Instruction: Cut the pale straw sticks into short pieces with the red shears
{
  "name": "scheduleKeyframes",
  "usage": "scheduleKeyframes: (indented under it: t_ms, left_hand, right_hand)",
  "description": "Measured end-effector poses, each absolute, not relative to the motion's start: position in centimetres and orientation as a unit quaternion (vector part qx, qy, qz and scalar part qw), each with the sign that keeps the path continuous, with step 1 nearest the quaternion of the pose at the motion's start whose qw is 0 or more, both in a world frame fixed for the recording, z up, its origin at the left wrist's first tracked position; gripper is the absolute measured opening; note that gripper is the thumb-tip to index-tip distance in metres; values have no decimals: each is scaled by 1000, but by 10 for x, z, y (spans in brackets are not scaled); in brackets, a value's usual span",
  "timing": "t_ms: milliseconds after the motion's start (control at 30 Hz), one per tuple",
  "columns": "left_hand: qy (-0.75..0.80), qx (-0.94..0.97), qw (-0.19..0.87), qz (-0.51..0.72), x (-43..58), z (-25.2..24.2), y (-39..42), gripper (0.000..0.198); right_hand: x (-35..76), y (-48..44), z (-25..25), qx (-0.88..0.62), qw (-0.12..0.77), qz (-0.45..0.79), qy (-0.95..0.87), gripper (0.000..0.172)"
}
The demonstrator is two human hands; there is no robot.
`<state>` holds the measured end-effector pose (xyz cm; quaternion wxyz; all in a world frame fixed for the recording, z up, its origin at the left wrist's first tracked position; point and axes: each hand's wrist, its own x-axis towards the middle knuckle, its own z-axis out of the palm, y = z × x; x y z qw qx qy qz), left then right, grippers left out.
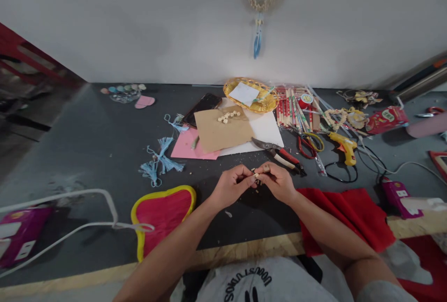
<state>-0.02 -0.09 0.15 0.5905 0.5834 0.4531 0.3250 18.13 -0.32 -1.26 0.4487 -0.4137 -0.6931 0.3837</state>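
My left hand point(233, 183) and my right hand point(278, 182) meet fingertip to fingertip over the dark table. Pinched between them is a small pale piece point(256, 176), too tiny to tell its exact kind. Several similar small bits lie on the table just below the fingers. Just beyond my right hand rest pruning shears point(277, 152) with red and white handles, blades pointing left. Farther back, a cluster of small cream-coloured pieces point(228, 116) sits on a brown paper sheet point(220, 134).
Wrapped chopsticks point(291, 106), a wicker basket point(232, 86), red scissors point(307, 146) and a yellow glue gun point(345, 147) lie toward the back and right. Blue tassels point(164, 155) and a pink-and-yellow cloth piece point(164, 213) are at left. Purple power strips point(400, 195) stand nearby.
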Motion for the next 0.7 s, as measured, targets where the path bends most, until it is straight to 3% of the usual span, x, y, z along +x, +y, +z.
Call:
scheduleKeyframes:
  t_ms: [700]
  left_hand:
    - [446, 558, 612, 340, 2, 1, -1, 21]
  right_hand:
    - [180, -5, -13, -415, 446, 373, -700, 10]
